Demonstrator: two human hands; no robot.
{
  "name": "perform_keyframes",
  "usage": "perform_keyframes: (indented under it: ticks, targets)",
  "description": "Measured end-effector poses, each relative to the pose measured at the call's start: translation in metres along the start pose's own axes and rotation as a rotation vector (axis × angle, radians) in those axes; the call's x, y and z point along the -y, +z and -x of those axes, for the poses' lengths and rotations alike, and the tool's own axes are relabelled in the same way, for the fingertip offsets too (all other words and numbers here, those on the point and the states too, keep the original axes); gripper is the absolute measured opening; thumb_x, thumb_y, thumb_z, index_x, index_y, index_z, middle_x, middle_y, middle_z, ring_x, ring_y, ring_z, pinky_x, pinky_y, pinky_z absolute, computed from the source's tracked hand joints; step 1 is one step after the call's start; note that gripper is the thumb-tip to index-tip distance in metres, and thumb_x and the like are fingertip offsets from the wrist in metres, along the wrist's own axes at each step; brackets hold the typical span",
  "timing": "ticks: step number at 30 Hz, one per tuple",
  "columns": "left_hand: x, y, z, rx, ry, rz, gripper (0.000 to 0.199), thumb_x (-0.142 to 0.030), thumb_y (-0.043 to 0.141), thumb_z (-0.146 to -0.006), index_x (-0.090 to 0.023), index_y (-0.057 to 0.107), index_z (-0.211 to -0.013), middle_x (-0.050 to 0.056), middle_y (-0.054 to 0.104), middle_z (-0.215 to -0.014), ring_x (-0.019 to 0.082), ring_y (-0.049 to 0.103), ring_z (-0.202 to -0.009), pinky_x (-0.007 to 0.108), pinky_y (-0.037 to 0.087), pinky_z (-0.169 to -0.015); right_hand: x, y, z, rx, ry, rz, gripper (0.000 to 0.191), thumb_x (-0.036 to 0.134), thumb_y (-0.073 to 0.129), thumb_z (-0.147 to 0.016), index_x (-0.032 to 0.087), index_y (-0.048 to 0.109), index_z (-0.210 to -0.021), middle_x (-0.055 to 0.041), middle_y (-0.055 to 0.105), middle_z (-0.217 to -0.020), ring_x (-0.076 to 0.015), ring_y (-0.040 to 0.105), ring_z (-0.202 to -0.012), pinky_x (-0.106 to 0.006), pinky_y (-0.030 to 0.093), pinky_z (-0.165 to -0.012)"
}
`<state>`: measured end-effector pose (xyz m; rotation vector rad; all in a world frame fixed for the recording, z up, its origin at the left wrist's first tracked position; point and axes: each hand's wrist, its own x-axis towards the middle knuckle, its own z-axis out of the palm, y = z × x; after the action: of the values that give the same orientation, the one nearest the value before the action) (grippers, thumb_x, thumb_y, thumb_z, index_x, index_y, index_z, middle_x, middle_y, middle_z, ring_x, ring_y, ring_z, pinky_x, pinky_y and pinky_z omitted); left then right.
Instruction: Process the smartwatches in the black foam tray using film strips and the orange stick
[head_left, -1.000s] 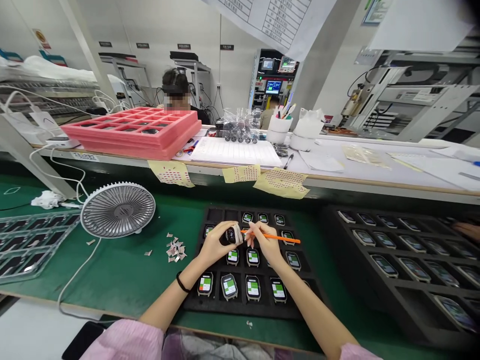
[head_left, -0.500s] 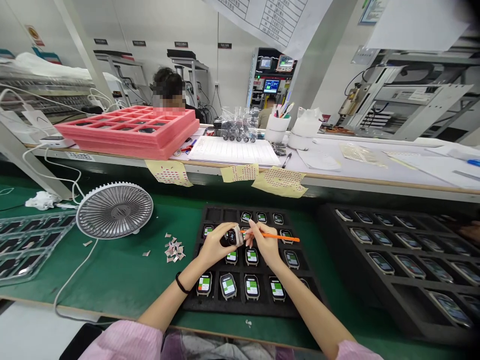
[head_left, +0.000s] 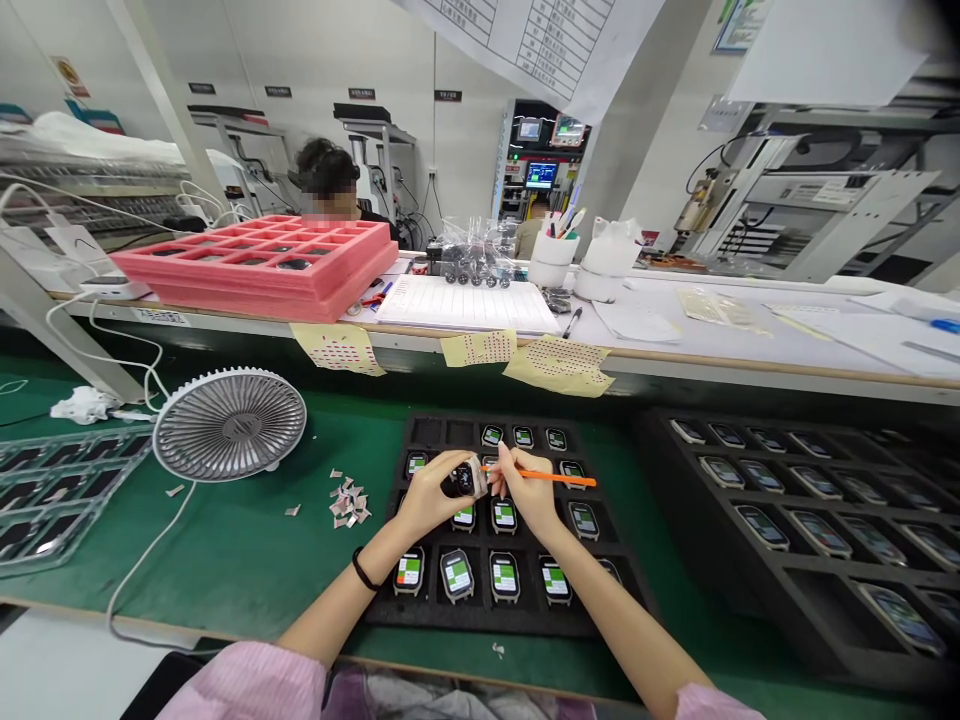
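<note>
While the left hand grips a smartwatch above the black foam tray and the right hand pinches an orange stick, a slip could scratch the watch or neighbouring watch screens.

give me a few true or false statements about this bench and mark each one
1. The left hand holds a smartwatch. True.
2. The right hand holds an orange stick. True.
3. The black wrist band is on the right wrist. False: it is on the left wrist.
4. The desk fan stands on the black foam tray. False: it stands on the green mat, left of that tray.
5. The pink foam tray sits on the raised white bench. True.
</note>
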<state>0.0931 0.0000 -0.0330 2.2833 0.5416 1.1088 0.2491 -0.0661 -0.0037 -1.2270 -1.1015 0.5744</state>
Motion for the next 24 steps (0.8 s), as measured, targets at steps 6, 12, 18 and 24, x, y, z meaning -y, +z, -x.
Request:
perform_keyframes:
  ticks: [6, 12, 18, 24]
  targets:
    - [-0.0031, 0.0003, -0.0026, 0.001, 0.0, 0.001, 0.046, -0.013, 0.068, -0.071, -0.018, 0.059, -0.115, 0.011, 0.065, -0.112, 0.026, 0.062, -0.105, 0.041, 0.052, -0.09, 0.0069, -0.0009, 0.0008, 0.037, 0.063, -0.127, 0.046, 0.055, 0.059, -0.08, 0.02, 0.059, -0.051, -0.0011, 0.06, -0.044, -0.0125, 0.052, -0.032, -0.025, 0.042, -0.033]
    - [-0.0027, 0.0004, -0.0008, 0.003, -0.012, -0.006, 0.047, -0.01, 0.067, -0.07, -0.017, 0.058, -0.115, 0.012, 0.065, -0.113, 0.026, 0.062, -0.106, 0.039, 0.052, -0.09, 0.0079, 0.0009, 0.0015, 0.049, 0.054, -0.107, 0.048, 0.056, 0.058, -0.08, 0.019, 0.059, -0.049, -0.0016, 0.059, -0.043, -0.012, 0.052, -0.031, -0.024, 0.041, -0.032]
    - [0.0013, 0.0011, 0.0008, -0.001, -0.004, -0.014, 0.046, -0.013, 0.068, -0.072, -0.017, 0.058, -0.116, 0.012, 0.065, -0.113, 0.026, 0.062, -0.106, 0.04, 0.053, -0.089, 0.0063, 0.002, 0.0006, 0.044, 0.045, -0.082, 0.05, 0.058, 0.058, -0.079, 0.019, 0.059, -0.049, -0.0013, 0.059, -0.042, -0.0116, 0.052, -0.031, -0.024, 0.041, -0.032]
    - [-0.0006, -0.0007, 0.0006, 0.015, 0.004, -0.047, 0.044, -0.013, 0.066, -0.072, -0.018, 0.058, -0.115, 0.012, 0.065, -0.114, 0.026, 0.063, -0.105, 0.039, 0.053, -0.088, 0.001, 0.004, 0.0007, 0.045, 0.078, -0.075, 0.049, 0.059, 0.058, -0.079, 0.019, 0.059, -0.049, -0.0008, 0.058, -0.042, -0.0114, 0.051, -0.03, -0.023, 0.039, -0.031]
